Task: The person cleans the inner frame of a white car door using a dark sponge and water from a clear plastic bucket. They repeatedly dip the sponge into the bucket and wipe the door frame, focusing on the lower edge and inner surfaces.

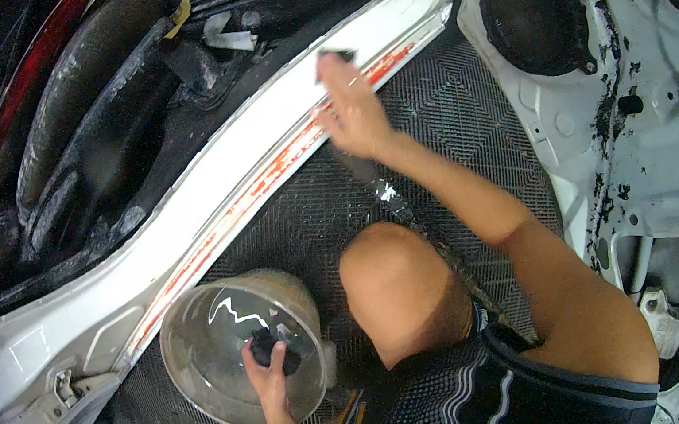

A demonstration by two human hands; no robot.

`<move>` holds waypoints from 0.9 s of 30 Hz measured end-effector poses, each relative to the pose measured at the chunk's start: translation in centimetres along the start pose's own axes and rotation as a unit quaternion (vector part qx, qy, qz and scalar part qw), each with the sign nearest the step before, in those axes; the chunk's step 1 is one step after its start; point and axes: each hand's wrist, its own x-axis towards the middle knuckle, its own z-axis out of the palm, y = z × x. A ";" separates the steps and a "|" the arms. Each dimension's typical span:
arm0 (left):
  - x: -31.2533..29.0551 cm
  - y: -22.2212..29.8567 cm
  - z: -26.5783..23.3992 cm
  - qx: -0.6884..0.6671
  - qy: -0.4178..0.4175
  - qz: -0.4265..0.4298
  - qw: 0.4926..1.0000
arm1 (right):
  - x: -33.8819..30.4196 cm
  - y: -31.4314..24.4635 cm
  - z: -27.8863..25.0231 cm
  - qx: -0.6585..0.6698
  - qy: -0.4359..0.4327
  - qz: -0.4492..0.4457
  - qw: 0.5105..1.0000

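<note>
My right hand presses on the white door sill of a car body, a little blurred. Its fingers close over a small dark flat piece like sandpaper, mostly hidden under them. Along the sill's lower edge runs a worn orange-red strip with patchy paint. At the lower left, my left hand reaches over a translucent round bucket of water. Between its thumb and fingers is a black sponge-like lump, held inside the rim. The bucket stands close against the sill.
An open white door shell with holes and a round black speaker stands at the right. Beyond the sill lies the dark car interior with a black seat part. Textured dark matting covers the floor. My bent knee is between both arms.
</note>
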 end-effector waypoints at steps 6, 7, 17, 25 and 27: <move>0.3 1.3 -0.5 0.114 -0.163 -0.006 0.980 | 1.1 -1.6 -0.2 -0.062 -0.119 -0.200 0.970; 1.8 3.8 -0.7 0.235 -0.216 0.013 0.948 | 0.4 1.6 0.2 -0.012 -0.018 -0.243 0.970; 12.0 -7.6 2.9 0.432 -0.293 -0.017 0.853 | 2.5 -7.5 4.3 0.025 -0.170 -0.400 0.900; 3.4 8.7 -5.1 -0.135 -0.245 -0.023 0.960 | 2.8 -20.1 12.5 0.075 -0.159 -0.520 0.836; 3.1 15.3 -5.6 -0.172 -0.180 0.090 0.964 | 3.3 -22.5 13.9 0.092 -0.127 -0.516 0.842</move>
